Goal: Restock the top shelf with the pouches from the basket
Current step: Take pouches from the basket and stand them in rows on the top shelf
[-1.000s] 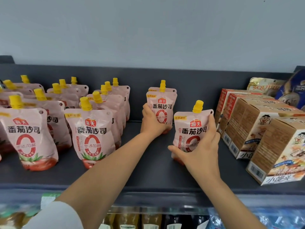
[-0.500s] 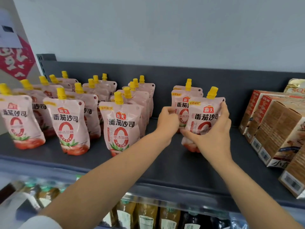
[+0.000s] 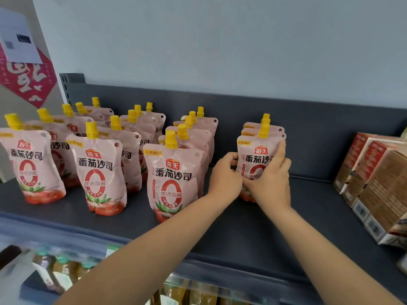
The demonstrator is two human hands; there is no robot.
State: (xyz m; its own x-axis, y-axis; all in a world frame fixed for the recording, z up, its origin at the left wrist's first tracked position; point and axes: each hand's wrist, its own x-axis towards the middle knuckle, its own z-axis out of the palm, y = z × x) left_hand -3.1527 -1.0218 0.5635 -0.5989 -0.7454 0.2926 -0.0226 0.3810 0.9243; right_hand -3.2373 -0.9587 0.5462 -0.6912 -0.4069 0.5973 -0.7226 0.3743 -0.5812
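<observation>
Our left hand [image 3: 224, 176] and right hand [image 3: 271, 181] clasp one pouch [image 3: 256, 156];
upright on the top shelf [image 3: 253, 234], right of centre

You're looking at eighteen pouches [image 3: 97, 172] on one shelf [image 3: 264, 227], counted by their yellow caps [image 3: 92, 129]: three rows of five on the left and a row of three [image 3: 256, 155] on the right. Two hands are up there, left hand [image 3: 224, 175] and right hand [image 3: 271, 181], and three boxes [image 3: 383, 190] show at the right edge. One red paper decoration [image 3: 28, 80] and one white sheet [image 3: 17, 40] hang at the left, and the bottles [image 3: 57, 271] below are too blurred to count.
</observation>
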